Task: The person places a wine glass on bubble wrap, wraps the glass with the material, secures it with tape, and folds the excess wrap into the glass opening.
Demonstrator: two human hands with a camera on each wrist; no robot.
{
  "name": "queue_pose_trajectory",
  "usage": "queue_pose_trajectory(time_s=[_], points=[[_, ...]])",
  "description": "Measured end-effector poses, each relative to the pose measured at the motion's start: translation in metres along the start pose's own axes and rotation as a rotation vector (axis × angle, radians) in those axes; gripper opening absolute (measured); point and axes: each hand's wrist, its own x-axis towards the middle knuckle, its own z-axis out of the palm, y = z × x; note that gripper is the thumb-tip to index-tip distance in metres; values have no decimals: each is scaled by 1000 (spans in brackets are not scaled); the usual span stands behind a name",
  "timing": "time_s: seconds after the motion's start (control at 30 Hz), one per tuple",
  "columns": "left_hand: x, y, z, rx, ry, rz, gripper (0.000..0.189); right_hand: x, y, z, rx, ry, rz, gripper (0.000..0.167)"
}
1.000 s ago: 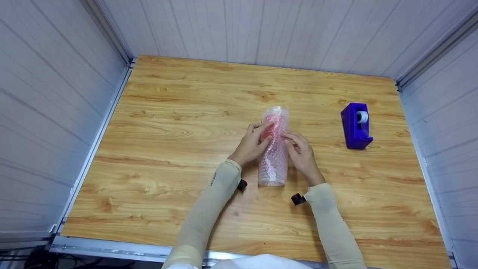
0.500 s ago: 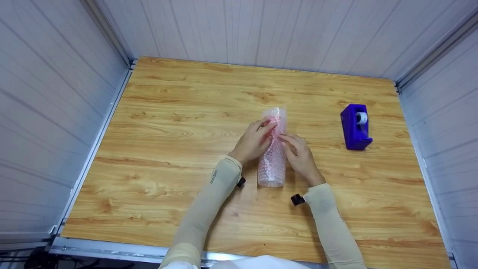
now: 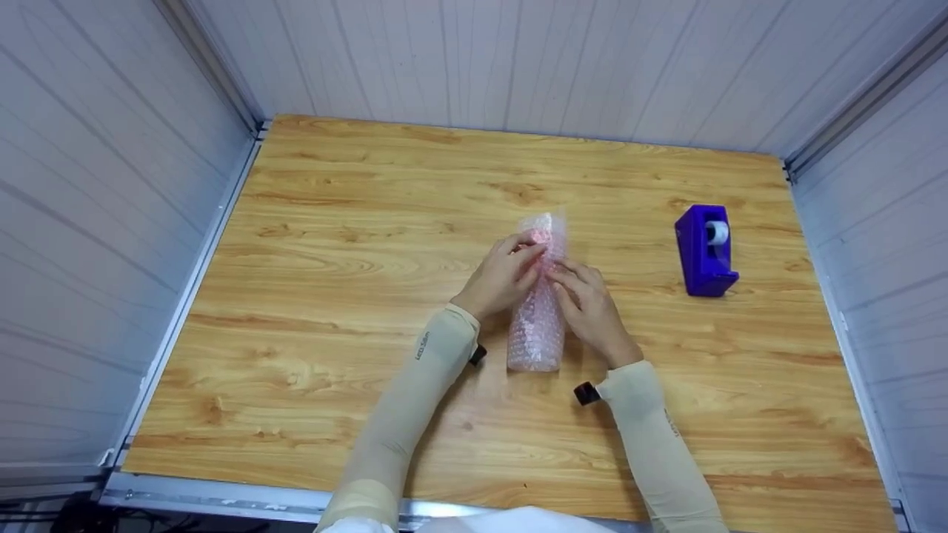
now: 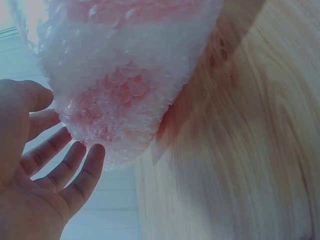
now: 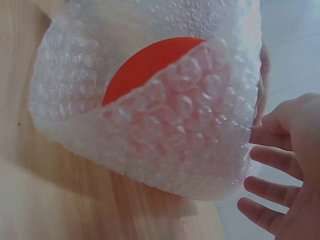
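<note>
A roll of clear bubble wrap lies lengthwise on the table, around a red thing whose round end shows inside the wrap's near opening in the right wrist view. Its full shape is hidden. My left hand rests on the roll from the left, with fingertips near the wrap's top seam. In the left wrist view, the fingers are spread and fairly straight against the wrap. From the right, my right hand touches the seam with its thumb and forefinger; its other fingers extend loosely beside the wrap.
A blue tape dispenser with a white tape roll stands to the right on the wooden table. Pale panel walls enclose the table at the back and on both sides. Cables lie below the front left corner.
The bubble wrap roll has rolled or shifted slightly left. My right hand has followed leftwards, its fingertips closer to the left hand's. The tape dispenser stays in place.
</note>
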Motion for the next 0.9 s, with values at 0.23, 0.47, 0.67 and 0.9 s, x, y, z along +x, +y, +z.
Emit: queue_pose_trajectory(time_s=[0.23, 0.47, 0.67, 0.9], points=[[5, -2, -3, -4, -35, -3, 47, 7, 0, -2, -56, -21, -23, 24], [10, -3, -6, 5, -112, -18, 46, 9, -1, -5, -68, -87, -19, 22], [15, -1, -12, 32, -178, -52, 44, 10, 0, -7, -60, -111, -18, 24], [17, -3, -14, 49, -201, -29, 45, 10, 0, -5, -56, -101, -32, 23]])
